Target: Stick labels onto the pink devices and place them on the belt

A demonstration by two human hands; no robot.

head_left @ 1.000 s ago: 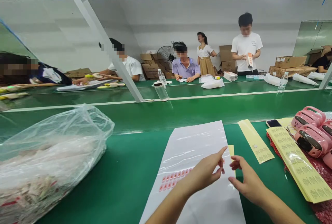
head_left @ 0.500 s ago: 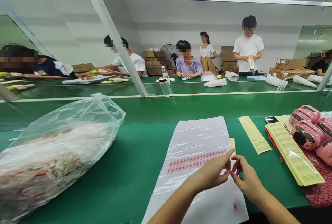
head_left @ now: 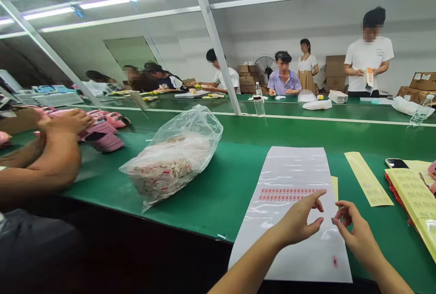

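Observation:
A glossy white sheet (head_left: 293, 239) lies on the green table, with two rows of small pink-red stickers (head_left: 293, 194) across its middle and a single one (head_left: 335, 262) near its lower right corner. My left hand (head_left: 301, 219) hovers over the sheet, thumb and forefinger apart, with nothing visible between them. To its right, above the sheet's right edge, my right hand (head_left: 354, 228) has its fingers curled, and a small dark piece (head_left: 333, 220) shows at the thumb tip. What exactly that piece is cannot be made out. A yellow paper (head_left: 335, 187) peeks out from under the sheet.
Left of the sheet sits a clear plastic bag (head_left: 170, 162) full of small pieces. Yellow label strips (head_left: 368, 178) and a phone (head_left: 397, 163) lie right. A co-worker's arm (head_left: 61, 149) reaches over pink items (head_left: 105, 137) at far left. Several people work across the green bench.
My hands, fingertips together before, have drawn apart. The view has swung left, bringing a neighbouring person's arm and pink items into sight.

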